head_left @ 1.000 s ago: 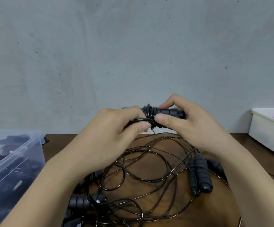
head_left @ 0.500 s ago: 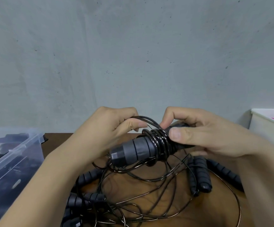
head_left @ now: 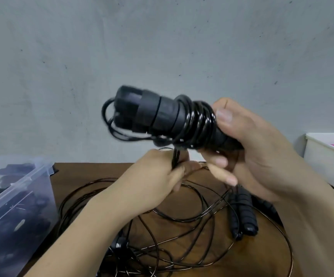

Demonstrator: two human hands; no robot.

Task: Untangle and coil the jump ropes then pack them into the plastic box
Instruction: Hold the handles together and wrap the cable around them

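Broadly, a grey wall [head_left: 162, 47] fills the upper view, and below it a brown table [head_left: 248, 254] carries everything else. At the table's left edge sits the clear plastic box [head_left: 28, 182], open-topped, with dark shapes inside that look like ropes already packed, though its wall blurs them. It stands within easy reach of the left arm, a sensible spot for dropping in finished bundles. A white tub [head_left: 326, 162] stands at the far right with something pink in it.

Across the middle of the table lies a tangle of ropes [head_left: 172, 218], thin black loops crossing one another, with a pair of ribbed grips [head_left: 244, 212] among them near the right forearm.

Above that mess the right hand [head_left: 258, 148] wraps round one end of the paired handles [head_left: 152, 114], thumb on top and fingers curled beneath. It holds them raised and tilted up to the left, which leaves room to pass turns round them. Several turns of cord [head_left: 200, 120] sit tight against the thumb, which seems to stop them slipping. The left hand [head_left: 158, 176] is just under the bundle, pinching the free strand [head_left: 176, 156] between thumb and fingers, probably to hold it taut for the next turn. I judge this rope midway through coiling.
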